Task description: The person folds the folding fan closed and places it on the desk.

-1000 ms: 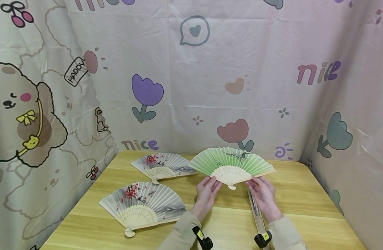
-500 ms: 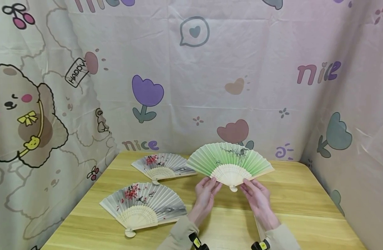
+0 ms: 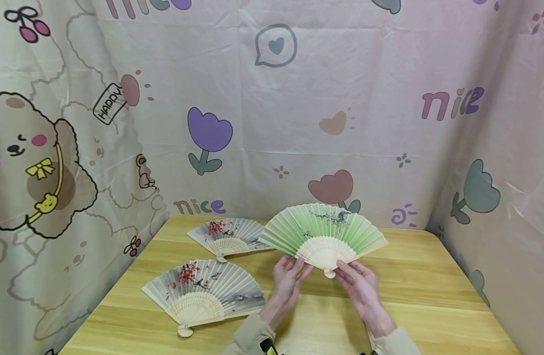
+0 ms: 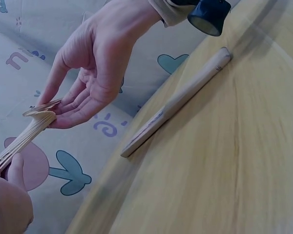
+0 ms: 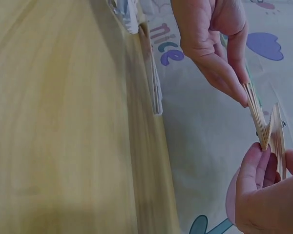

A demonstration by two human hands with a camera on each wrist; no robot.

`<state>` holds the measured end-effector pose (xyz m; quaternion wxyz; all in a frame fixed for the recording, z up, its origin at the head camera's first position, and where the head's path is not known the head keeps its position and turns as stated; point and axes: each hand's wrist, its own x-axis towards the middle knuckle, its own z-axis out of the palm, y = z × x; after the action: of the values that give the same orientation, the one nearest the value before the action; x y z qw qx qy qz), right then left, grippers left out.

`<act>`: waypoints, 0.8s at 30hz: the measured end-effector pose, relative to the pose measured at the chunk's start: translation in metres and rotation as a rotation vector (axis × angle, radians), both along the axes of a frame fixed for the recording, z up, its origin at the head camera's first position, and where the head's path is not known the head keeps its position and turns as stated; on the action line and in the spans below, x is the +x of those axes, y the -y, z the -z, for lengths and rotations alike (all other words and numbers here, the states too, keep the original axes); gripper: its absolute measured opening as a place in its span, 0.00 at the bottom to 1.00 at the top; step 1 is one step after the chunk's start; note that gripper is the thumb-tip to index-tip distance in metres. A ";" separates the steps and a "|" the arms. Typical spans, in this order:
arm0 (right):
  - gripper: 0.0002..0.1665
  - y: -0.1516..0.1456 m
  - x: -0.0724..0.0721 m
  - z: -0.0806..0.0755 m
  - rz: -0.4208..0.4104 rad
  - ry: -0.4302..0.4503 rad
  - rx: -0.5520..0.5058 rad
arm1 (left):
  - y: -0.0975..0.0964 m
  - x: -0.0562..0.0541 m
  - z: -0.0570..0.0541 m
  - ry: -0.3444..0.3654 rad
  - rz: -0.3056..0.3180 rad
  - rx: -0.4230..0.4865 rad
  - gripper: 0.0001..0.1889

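A spread green fan (image 3: 323, 251) is held above the wooden table (image 3: 312, 320), pivot end toward six o'clock. At about seven o'clock of it, the left hand (image 3: 286, 283) pinches its ribs between thumb and fingers; at five o'clock, the right hand (image 3: 359, 291) grasps it near the pivot. Two spread grey fans (both printed with red blossom) lie on the table: the far grey fan (image 3: 227, 245) at nine o'clock, the near grey fan (image 3: 198, 301) at eight. The left wrist view shows a slim folded fan (image 4: 180, 100) resting on the tabletop.
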<state>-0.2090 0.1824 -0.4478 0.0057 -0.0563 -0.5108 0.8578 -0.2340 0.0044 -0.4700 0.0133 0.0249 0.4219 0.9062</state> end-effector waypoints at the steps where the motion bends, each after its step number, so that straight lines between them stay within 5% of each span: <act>1: 0.12 0.001 0.001 0.001 -0.004 -0.001 0.006 | 0.001 0.001 0.001 0.000 0.003 -0.003 0.21; 10: 0.08 0.004 0.009 0.005 -0.020 -0.001 0.057 | 0.013 0.007 0.005 0.006 0.079 0.009 0.24; 24: 0.10 -0.001 0.019 0.011 -0.015 0.095 0.055 | 0.030 0.013 0.016 -0.082 0.224 -0.116 0.27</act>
<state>-0.1898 0.1838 -0.4584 -0.0237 -0.0928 -0.5343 0.8399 -0.2213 -0.0258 -0.4860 0.0983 0.1082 0.4682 0.8714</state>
